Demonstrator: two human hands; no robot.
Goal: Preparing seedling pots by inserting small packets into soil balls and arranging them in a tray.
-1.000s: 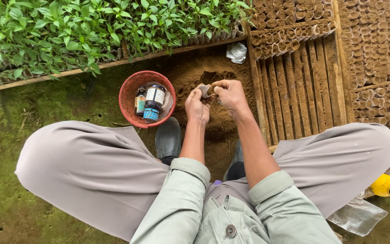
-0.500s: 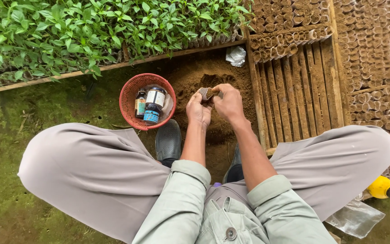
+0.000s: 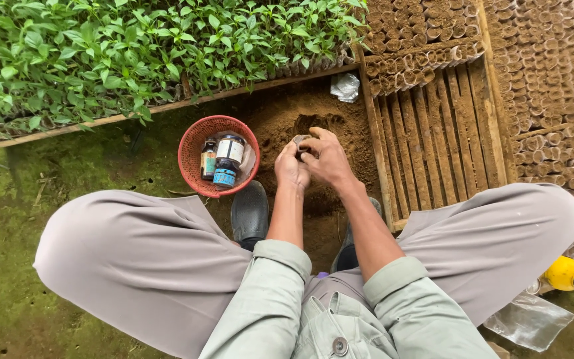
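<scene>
I see soft, even daylight with no glare. Only faint shadows sit under my legs (image 3: 147, 266). Focus is sharp; the far seedlings (image 3: 134, 53) bend slightly at the edges.

Small soil pot (image 3: 299, 141) mostly hidden between left hand (image 3: 291, 166) and right hand (image 3: 327, 159); yellow bottle (image 3: 569, 273) cut by right edge.

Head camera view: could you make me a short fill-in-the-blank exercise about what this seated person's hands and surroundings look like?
1. Both hands, left hand and right hand, hold a small soil-filled ____ together.
2. The bottles sit inside a round ____ basket.
3. The hands are above a pile of loose brown ____.
4. The slatted wooden tray lies on the person's ____ side.

Missing words: pot; red; soil; right
</scene>
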